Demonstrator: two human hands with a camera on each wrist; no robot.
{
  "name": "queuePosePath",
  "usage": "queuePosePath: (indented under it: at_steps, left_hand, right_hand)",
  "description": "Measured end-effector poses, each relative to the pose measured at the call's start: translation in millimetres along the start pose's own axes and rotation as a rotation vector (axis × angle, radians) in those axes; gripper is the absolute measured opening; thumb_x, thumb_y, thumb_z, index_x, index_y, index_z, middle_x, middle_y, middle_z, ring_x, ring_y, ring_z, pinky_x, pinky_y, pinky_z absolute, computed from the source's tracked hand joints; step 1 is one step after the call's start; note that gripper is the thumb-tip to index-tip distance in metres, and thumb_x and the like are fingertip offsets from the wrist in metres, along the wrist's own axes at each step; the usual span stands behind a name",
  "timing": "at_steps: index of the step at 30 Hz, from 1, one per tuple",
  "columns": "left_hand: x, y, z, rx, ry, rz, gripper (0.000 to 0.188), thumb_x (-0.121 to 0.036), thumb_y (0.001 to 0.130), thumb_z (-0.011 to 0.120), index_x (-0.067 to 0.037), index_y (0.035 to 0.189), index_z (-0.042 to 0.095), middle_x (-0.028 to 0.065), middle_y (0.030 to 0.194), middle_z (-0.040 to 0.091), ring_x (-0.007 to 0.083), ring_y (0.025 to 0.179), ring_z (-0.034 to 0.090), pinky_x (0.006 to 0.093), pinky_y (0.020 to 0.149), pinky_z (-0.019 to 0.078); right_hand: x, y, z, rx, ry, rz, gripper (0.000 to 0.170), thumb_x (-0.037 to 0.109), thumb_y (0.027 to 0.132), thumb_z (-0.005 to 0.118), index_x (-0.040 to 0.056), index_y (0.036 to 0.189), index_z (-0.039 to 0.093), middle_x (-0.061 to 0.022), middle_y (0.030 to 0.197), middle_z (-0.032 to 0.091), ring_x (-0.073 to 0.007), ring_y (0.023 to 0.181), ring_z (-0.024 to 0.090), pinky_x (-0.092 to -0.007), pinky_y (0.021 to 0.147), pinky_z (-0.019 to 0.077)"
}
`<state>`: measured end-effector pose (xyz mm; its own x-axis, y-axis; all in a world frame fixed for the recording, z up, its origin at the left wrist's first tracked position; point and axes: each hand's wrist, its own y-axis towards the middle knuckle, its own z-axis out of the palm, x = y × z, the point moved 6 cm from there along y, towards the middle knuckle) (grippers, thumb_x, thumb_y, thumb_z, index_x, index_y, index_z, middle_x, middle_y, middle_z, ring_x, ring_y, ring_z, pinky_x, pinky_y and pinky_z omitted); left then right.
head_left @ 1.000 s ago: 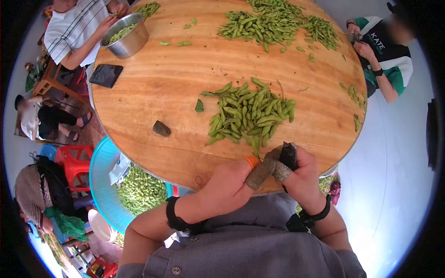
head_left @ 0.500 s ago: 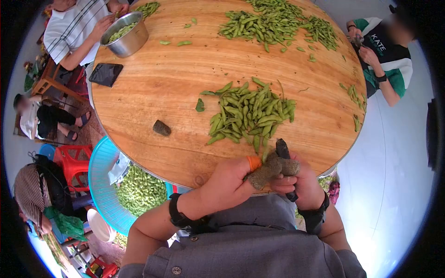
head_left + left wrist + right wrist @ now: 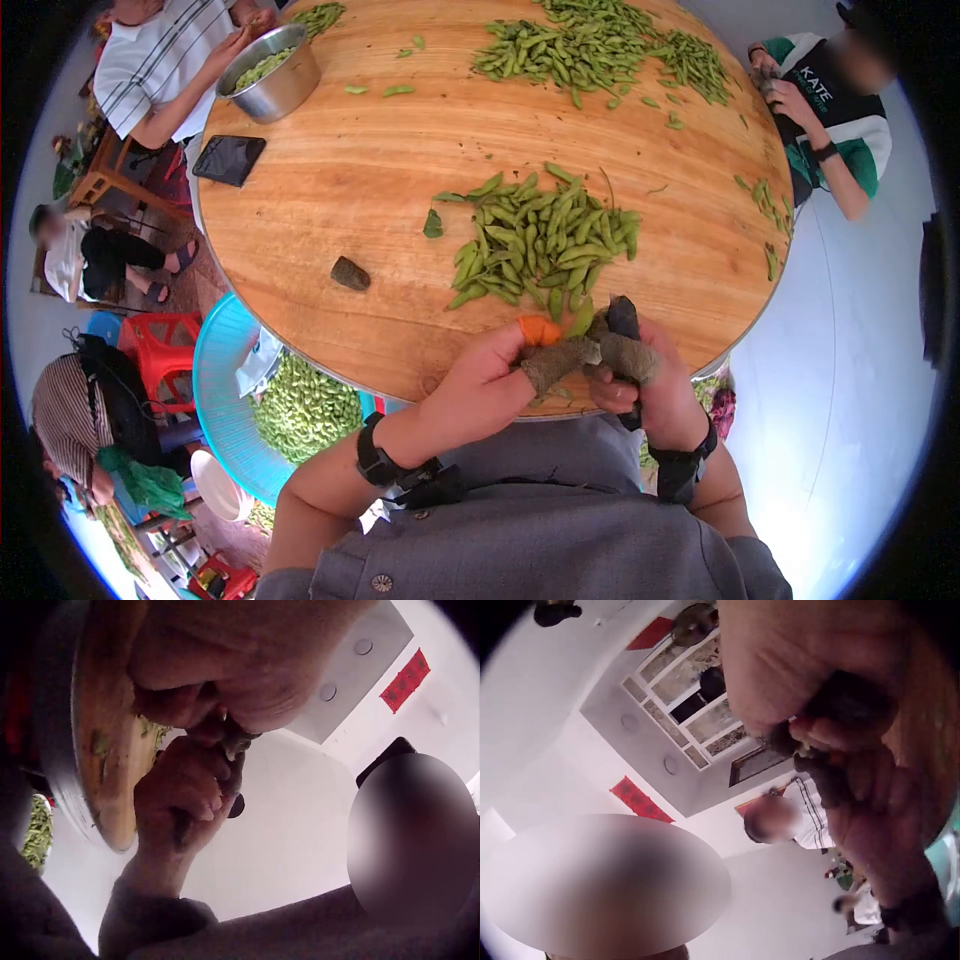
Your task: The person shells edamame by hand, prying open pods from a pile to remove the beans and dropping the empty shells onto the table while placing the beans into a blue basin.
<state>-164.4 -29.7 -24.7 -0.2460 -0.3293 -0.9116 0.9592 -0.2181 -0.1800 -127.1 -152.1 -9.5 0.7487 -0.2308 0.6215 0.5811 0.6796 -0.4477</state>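
In the head view, my left hand [image 3: 478, 375] pinches a green soybean pod [image 3: 581, 318] at the table's near edge. An orange cover [image 3: 537, 330] wraps its index finger, and a grey-brown sleeve [image 3: 557, 364] covers its thumb. My right hand [image 3: 668, 395] grips a black elongated tool [image 3: 623, 318], its own sleeved thumb [image 3: 630, 358] lying across it. The two thumb tips meet beside the pod. Both wrist views show the hands close together, with the pod mostly hidden. A heap of soybean pods [image 3: 545, 240] lies just beyond the hands.
On the round wooden table [image 3: 340, 190] are a loose grey-brown sleeve [image 3: 350, 273], a phone [image 3: 229, 160], a steel pot [image 3: 270, 85] and a larger pod heap [image 3: 570, 55]. A blue basket [image 3: 225, 400] of pods stands below left. Two people sit across the table.
The pod now stands up between my left finger and thumb. My right thumb has shifted across the black tool, and the hands have moved slightly against each other.
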Motion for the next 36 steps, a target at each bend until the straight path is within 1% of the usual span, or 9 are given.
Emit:
queuePosePath:
  at_steps: [7, 10, 12, 22, 25, 27, 30, 32, 36]
  left_hand:
    - [1, -4, -2, 0.034, 0.268, 0.029, 0.022, -0.003, 0.084, 0.046, -0.002, 0.104, 0.056, 0.0016, 0.076, 0.054, 0.007, 0.071, 0.048, 0.0234, 0.062, 0.0406]
    - [0, -6, -3, -0.054, 0.443, 0.052, 0.017, -0.006, 0.084, 0.048, -0.002, 0.098, 0.056, 0.0084, 0.067, 0.054, 0.0166, 0.062, 0.054, 0.0298, 0.056, 0.0419]
    - [-10, -8, 0, -0.133, 0.793, 0.317, 0.012, -0.01, 0.082, 0.052, -0.002, 0.09, 0.056, 0.0146, 0.066, 0.055, 0.0298, 0.063, 0.057, 0.0365, 0.055, 0.0426]
    - [-12, -15, 12, -0.079, 0.707, 0.369, 0.014, -0.009, 0.078, 0.054, -0.002, 0.09, 0.053, 0.0178, 0.074, 0.055, 0.0348, 0.07, 0.057, 0.0389, 0.059, 0.0438]
    - [-5, -12, 8, -0.153, 0.508, 0.289, 0.012, -0.011, 0.082, 0.052, -0.003, 0.092, 0.053, 0.0119, 0.072, 0.055, 0.0233, 0.063, 0.056, 0.0314, 0.056, 0.0429]
    - [24, -10, 3, -0.2, -0.252, -0.177, 0.012, -0.013, 0.087, 0.046, -0.006, 0.094, 0.052, 0.0039, 0.071, 0.054, 0.0107, 0.057, 0.049, 0.0223, 0.052, 0.039]
    - [26, -11, -7, -0.263, -0.355, -0.232, 0.015, -0.016, 0.09, 0.042, -0.007, 0.097, 0.051, -0.0009, 0.072, 0.052, 0.004, 0.054, 0.04, 0.0166, 0.048, 0.0321]
    - [18, -11, -17, -0.215, -0.397, -0.193, 0.016, -0.016, 0.089, 0.042, -0.007, 0.097, 0.051, 0.0002, 0.072, 0.052, 0.0046, 0.053, 0.04, 0.0177, 0.046, 0.0306]
    - [11, -14, -29, -0.203, -0.673, -0.149, 0.017, -0.016, 0.089, 0.042, -0.005, 0.096, 0.053, 0.0024, 0.07, 0.052, 0.0057, 0.051, 0.037, 0.0187, 0.042, 0.0261]
  right_hand:
    - [13, -9, -6, -0.033, -0.898, -0.284, 0.017, 0.014, 0.078, 0.065, 0.0022, 0.089, 0.058, 0.0013, 0.065, 0.054, -0.0042, 0.055, 0.046, -0.0213, 0.047, 0.0359]
    - [14, -12, 3, 0.012, -1.124, -0.396, 0.014, 0.011, 0.077, 0.064, 0.0018, 0.087, 0.059, -0.0011, 0.065, 0.054, -0.005, 0.057, 0.047, -0.0227, 0.051, 0.0379]
    - [13, -12, 12, 0.054, -1.254, -0.464, 0.013, 0.01, 0.077, 0.063, 0.002, 0.087, 0.059, -0.0023, 0.065, 0.055, -0.0052, 0.058, 0.047, -0.0231, 0.052, 0.0386]
    - [-4, -10, 3, 0.089, -0.648, -0.117, 0.015, 0.011, 0.083, 0.058, 0.0046, 0.097, 0.056, -0.0001, 0.069, 0.057, -0.0055, 0.056, 0.049, -0.0213, 0.049, 0.0389]
    - [-12, -4, -3, 0.109, -0.306, -0.005, 0.015, 0.013, 0.086, 0.055, 0.0059, 0.098, 0.056, -0.0013, 0.069, 0.057, -0.005, 0.052, 0.047, -0.0201, 0.044, 0.036]
    - [-15, -2, -3, 0.155, -0.042, 0.042, 0.015, 0.014, 0.086, 0.054, 0.0063, 0.099, 0.057, -0.0025, 0.069, 0.057, -0.0049, 0.05, 0.047, -0.0197, 0.043, 0.0347]
    - [-9, -4, -11, 0.098, 0.071, 0.028, 0.019, 0.018, 0.084, 0.057, 0.0045, 0.098, 0.056, -0.0017, 0.067, 0.056, -0.0085, 0.051, 0.049, -0.0228, 0.046, 0.0386]
    - [12, -13, -1, 0.183, -0.827, -0.286, 0.02, 0.021, 0.081, 0.061, 0.0034, 0.09, 0.057, -0.0011, 0.064, 0.055, -0.0124, 0.055, 0.054, -0.028, 0.05, 0.0426]
    - [17, -14, 17, 0.184, -1.56, -0.257, 0.021, 0.021, 0.072, 0.067, 0.0043, 0.081, 0.058, -0.0132, 0.064, 0.055, -0.0305, 0.059, 0.057, -0.0366, 0.054, 0.0438]
